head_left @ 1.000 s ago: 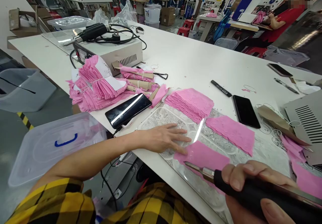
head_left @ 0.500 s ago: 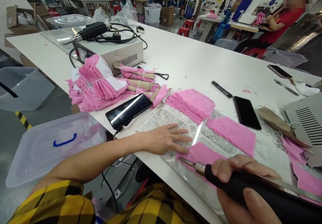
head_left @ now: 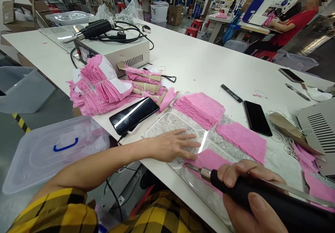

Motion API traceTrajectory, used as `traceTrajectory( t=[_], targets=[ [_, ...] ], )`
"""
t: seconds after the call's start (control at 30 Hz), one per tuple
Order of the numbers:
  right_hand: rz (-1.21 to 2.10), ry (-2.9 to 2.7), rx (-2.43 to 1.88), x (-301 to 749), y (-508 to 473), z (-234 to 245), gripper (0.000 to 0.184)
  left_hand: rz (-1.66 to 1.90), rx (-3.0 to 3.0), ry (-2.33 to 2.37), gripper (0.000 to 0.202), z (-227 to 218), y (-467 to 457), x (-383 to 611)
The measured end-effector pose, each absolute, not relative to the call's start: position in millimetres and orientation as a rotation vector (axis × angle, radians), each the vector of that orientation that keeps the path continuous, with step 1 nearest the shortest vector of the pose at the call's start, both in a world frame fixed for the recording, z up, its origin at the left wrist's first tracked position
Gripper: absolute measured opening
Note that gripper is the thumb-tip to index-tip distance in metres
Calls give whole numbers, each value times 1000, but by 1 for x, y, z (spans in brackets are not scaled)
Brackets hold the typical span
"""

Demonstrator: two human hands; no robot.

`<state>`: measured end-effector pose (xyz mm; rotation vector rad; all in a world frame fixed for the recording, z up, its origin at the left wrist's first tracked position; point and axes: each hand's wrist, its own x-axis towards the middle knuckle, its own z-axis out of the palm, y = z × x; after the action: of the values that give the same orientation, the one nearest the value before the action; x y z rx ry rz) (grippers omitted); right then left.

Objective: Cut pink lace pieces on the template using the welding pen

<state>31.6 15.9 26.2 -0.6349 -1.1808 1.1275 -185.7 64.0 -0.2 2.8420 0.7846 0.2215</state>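
Workshop desk, near edge: a pink cloth piece lies flat, its corner touched by the left hand, fingers spread, grasping nothing; the right hand clenches a black-handled tool, tip at the cloth; tip work seems in hand, calling for steady aim

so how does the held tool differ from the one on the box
The held tool is in the right hand; the other tool lies on the box. The held tool's tip is over the pink piece; the other tool's points away from it. Both are black with metal tips.
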Motion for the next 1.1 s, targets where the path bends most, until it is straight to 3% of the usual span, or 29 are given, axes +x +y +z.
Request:
traceTrajectory(
  t=[0.33, 0.6, 0.77, 1.1],
  targets=[
    [1085, -1242, -646, 26, 17, 35, 8, 297, 2843, 765, 49, -4, 65, -187],
    [983, -1115, -724, 29, 22, 33, 14, 724, 2743, 992, 40, 4, 43, -197],
    [1001, -1138, -712, 28, 24, 30, 14, 769, 2725, 996, 47, -2, 19, -196],
    [1026, -1162, -715, 28, 26, 27, 12, 792, 2783, 1003, 42, -12, 16, -192]
  ],
)
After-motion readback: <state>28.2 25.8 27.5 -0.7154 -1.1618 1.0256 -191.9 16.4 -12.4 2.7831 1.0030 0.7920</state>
